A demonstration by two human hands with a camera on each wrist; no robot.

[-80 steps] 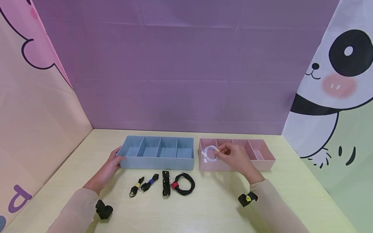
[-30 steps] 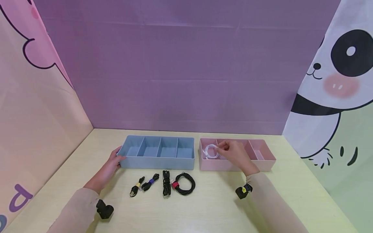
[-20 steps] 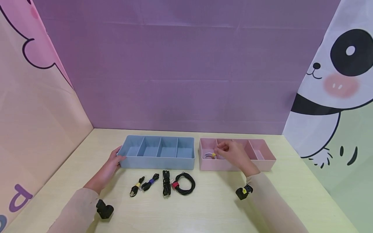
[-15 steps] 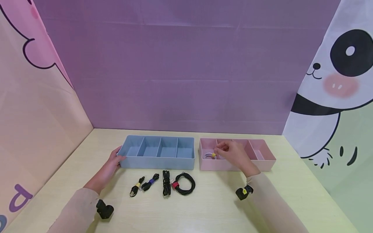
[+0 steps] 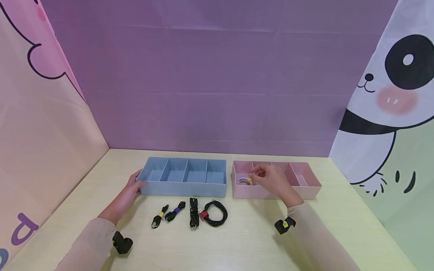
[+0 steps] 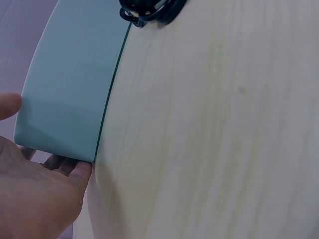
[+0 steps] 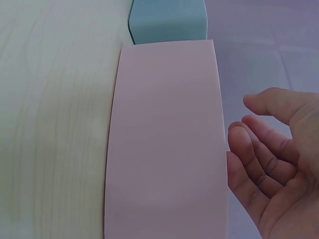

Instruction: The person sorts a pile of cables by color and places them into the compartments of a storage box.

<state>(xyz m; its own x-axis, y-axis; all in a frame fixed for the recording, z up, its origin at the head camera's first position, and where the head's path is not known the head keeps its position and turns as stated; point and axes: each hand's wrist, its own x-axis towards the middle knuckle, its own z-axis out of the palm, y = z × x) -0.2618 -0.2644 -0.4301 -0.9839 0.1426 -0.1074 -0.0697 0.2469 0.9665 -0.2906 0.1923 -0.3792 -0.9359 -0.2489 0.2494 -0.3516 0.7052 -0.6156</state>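
Note:
A blue divided box (image 5: 183, 189) stands on the table. My left hand (image 5: 128, 192) grips its left end, thumb over the rim and fingers against the end wall, as the left wrist view also shows. Right of it is a pink divided box (image 5: 254, 192). In its leftmost compartment lies a coiled white cable (image 5: 242, 181) with a yellow tie, partly hidden by the front wall. My right hand (image 5: 272, 181) hovers over the pink box beside that cable. In the right wrist view, the thumb and loosely bent fingers of this hand (image 7: 286, 164) stand apart with nothing between them.
In front of the blue box lie a black cable with a yellow tie (image 5: 159, 216), one with a purple tie (image 5: 175, 211), a folded black cable (image 5: 194, 213) and a coiled black cable with a red tie (image 5: 222, 216). A purple backdrop (image 5: 217, 75) rises behind the table.
My right hand has lowered the coiled white cable into the pink box's leftmost compartment and let go of it. The left hand keeps its place on the blue box.

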